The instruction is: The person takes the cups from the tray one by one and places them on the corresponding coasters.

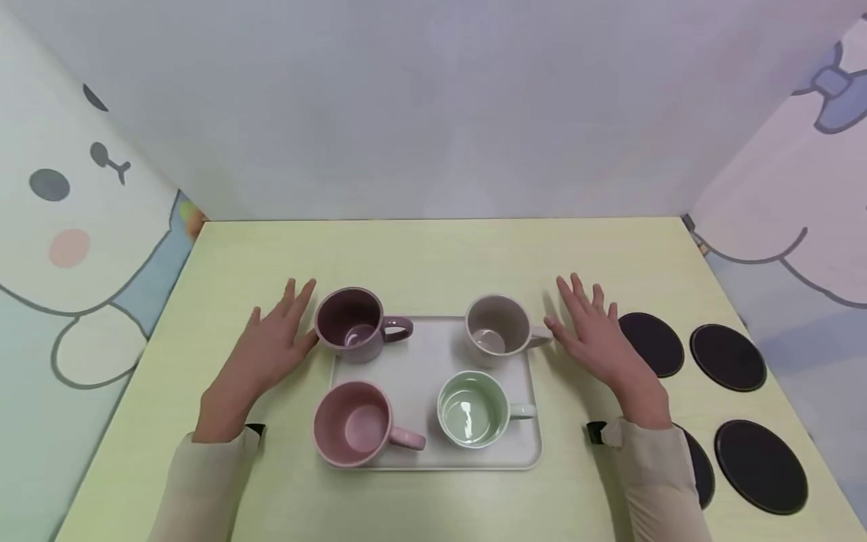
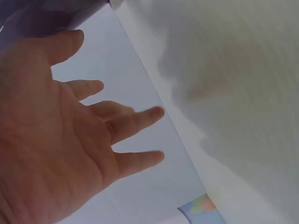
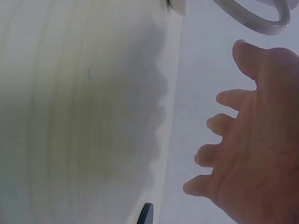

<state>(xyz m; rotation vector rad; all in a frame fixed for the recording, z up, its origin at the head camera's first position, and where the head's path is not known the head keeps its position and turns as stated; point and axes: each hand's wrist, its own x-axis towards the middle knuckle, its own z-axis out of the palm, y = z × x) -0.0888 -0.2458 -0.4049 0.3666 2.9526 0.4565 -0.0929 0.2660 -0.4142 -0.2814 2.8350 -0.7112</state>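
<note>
A white tray (image 1: 413, 361) bears a dark purple mug (image 1: 351, 325) at back left, a beige-grey mug (image 1: 498, 328) at back right, a pink mug (image 1: 354, 424) at front left and a pale green mug (image 1: 473, 411) at front right. All stand upright, handles toward the right. My left hand (image 1: 267, 354) is spread just left of the purple mug, thumb close to its side; whether they touch I cannot tell. Beside the beige-grey mug's handle (image 3: 254, 18) my right hand (image 1: 599, 342) hovers with straight, parted fingers and holds nothing.
To the right, several round black coasters (image 1: 728, 357) lie on the pale wooden table (image 1: 433, 263); my right forearm partly covers one. A plain wall (image 1: 433, 113) rises behind the table, with cartoon-printed walls (image 1: 88, 226) at both sides.
</note>
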